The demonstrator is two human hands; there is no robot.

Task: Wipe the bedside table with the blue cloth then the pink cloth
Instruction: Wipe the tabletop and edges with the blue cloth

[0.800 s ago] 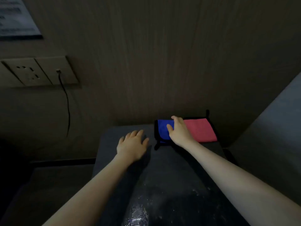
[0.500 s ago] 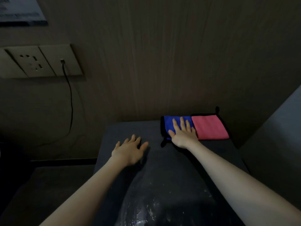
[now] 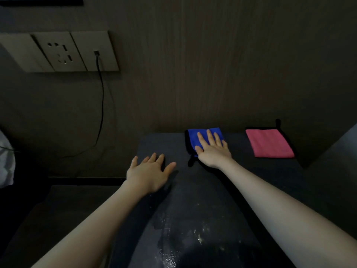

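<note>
While the pink cloth [image 3: 269, 143] lies untouched at right of centre, the right hand [image 3: 212, 150] presses fingers spread flat on the blue cloth [image 3: 202, 137] mid-frame on the desk [image 3: 251, 180]; the left hand [image 3: 149, 174] rests open, wiping seemingly just begun.

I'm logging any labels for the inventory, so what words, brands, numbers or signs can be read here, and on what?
None can be read.
Blue cloth, pink cloth: no visible print or tag text.
Wall socket panel: only slots and a plugged cable, no legible marking.
Dark framed item at the top left edge: cut off, nothing readable.
</note>
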